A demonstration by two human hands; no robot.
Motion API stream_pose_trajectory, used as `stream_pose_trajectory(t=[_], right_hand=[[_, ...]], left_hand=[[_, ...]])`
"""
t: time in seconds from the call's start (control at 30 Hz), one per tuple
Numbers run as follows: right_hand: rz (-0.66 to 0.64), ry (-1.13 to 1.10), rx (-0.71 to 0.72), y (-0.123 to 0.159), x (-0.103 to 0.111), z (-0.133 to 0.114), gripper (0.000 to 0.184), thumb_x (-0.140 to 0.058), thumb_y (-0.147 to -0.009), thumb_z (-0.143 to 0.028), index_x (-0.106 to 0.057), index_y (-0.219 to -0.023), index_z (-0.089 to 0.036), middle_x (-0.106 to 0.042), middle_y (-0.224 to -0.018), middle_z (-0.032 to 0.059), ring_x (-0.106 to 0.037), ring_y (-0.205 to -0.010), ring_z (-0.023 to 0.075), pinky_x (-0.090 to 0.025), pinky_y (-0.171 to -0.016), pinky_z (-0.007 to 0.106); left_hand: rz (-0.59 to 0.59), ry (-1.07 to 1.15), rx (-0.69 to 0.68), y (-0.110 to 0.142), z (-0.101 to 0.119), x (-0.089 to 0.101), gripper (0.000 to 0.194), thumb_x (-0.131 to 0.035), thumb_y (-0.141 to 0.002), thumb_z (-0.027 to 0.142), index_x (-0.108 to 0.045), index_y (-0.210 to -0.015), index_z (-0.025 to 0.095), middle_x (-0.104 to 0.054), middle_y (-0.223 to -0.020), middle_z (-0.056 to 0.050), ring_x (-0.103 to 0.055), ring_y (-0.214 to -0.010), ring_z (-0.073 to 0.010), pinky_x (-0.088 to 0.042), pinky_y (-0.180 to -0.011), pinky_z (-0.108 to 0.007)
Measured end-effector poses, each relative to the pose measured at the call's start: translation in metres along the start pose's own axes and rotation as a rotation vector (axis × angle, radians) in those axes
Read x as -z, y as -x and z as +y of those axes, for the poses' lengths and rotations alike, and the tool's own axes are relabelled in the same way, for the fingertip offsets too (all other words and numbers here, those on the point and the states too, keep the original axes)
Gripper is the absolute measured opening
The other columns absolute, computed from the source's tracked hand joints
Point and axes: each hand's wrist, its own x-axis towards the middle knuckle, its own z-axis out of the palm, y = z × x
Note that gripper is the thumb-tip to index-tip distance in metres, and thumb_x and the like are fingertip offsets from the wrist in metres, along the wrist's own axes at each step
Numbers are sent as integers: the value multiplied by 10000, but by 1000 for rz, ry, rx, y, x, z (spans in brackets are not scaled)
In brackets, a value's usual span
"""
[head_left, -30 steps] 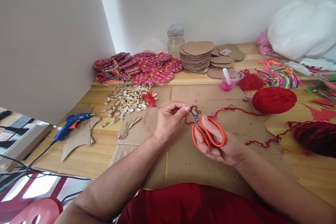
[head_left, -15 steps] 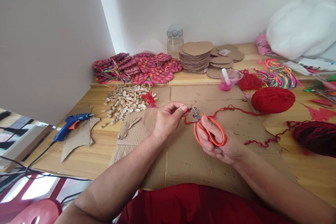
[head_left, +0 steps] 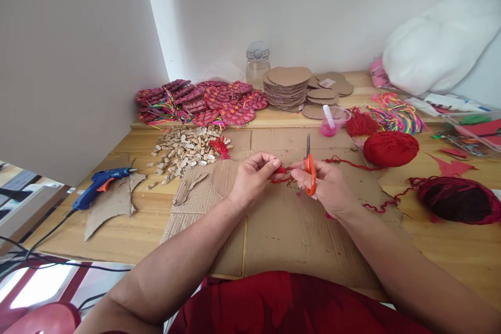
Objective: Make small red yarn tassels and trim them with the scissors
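Observation:
My left hand (head_left: pixel 256 177) pinches a piece of red yarn (head_left: pixel 281 180) between thumb and fingers, over the middle of the cardboard sheet. Close by on the right, my right hand (head_left: pixel 331 188) is closed around orange-handled scissors (head_left: pixel 310 172), whose blades point up and away from me. Its thumb and fingertip also reach toward the yarn; whether they grip it I cannot tell. A red strand trails from behind the right hand to a red yarn ball (head_left: pixel 391 149). A darker red yarn ball (head_left: pixel 457 201) lies nearer on the right, its strand running toward the cardboard.
Peanut shells (head_left: pixel 188 151) and a small red yarn tassel (head_left: pixel 221 147) lie at left, beyond a glue gun (head_left: pixel 102 187). Decorated pink pieces (head_left: pixel 227 102), stacked cardboard shapes (head_left: pixel 287 88) and a pink cup (head_left: pixel 332 122) line the back. Cardboard (head_left: pixel 293 229) covers the middle.
My right hand has turned the scissors from lying across toward the left to blades upward, and its fingertips have come closer to the yarn. My left hand keeps its pinch. The view shifted slightly.

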Motion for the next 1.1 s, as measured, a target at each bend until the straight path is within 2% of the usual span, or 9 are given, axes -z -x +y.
stream_pose_trajectory(t=[0.1,0.4,0.57,0.67,0.73,0.8,0.93,1.0,1.1], right_hand=[[4,-30,-33,1,-1,-1,297,-820,-670,-391,-665,-772,-159,-522,-522,-47,-350,-432,54,-224,-389,206],[115,-172,62,-9,10,3,253,-817,-673,-332,-643,-755,-167,-545,-516,-43,-369,-401,60,-196,-362,211],[185,-166,97,-14,9,6,279,-824,-628,-347,-636,-717,-160,-530,-487,-48,-355,-387,55,-190,-366,216],[158,-143,107,-13,7,5,273,-803,-646,-361,-629,-711,-161,-530,-484,-50,-358,-393,54,-217,-383,214],[60,-128,97,-8,5,4,253,-782,-676,-357,-627,-712,-160,-537,-494,-50,-389,-415,58,-260,-409,206],[-130,-111,74,-1,4,1,224,-767,-699,-326,-623,-706,-155,-553,-516,-48,-422,-446,57,-296,-436,194],[-700,-55,-53,13,3,-2,209,-779,-701,-296,-644,-735,-140,-602,-561,-39,-484,-478,62,-359,-467,182],[-919,-44,-106,16,3,0,225,-795,-694,-298,-667,-774,-131,-631,-606,-31,-531,-505,70,-406,-498,187],[-1058,-75,-115,18,4,3,234,-811,-684,-285,-690,-795,-118,-652,-660,-21,-574,-551,78,-435,-529,188]], left_hand=[[-16,12,6,1,0,0,360,-828,-682,397,-635,-801,117,-679,-726,-11,-656,-626,-91,-556,-660,-220],[167,109,-113,-14,13,13,370,-850,-650,372,-619,-787,117,-665,-725,-5,-688,-710,-114,-547,-660,-200],[167,128,-109,-18,11,19,395,-872,-613,352,-616,-801,117,-664,-740,-2,-700,-729,-125,-549,-687,-208],[163,123,-126,-21,7,22,381,-882,-599,300,-617,-813,127,-666,-753,8,-703,-739,-124,-546,-687,-202],[175,106,-147,-23,5,25,376,-885,-594,280,-621,-820,133,-670,-754,11,-702,-733,-122,-548,-690,-206],[192,75,-165,-24,4,28,376,-890,-584,268,-630,-820,133,-674,-758,10,-700,-727,-120,-551,-693,-210],[168,-2,-176,-23,0,31,364,-889,-587,272,-648,-823,136,-667,-763,13,-687,-710,-112,-552,-679,-214],[146,-36,-166,-21,-1,30,354,-880,-608,278,-654,-844,140,-664,-771,13,-684,-709,-111,-551,-676,-216],[96,-101,-119,-22,-5,24,338,-865,-635,285,-659,-860,140,-669,-792,3,-680,-703,-109,-549,-671,-217]])
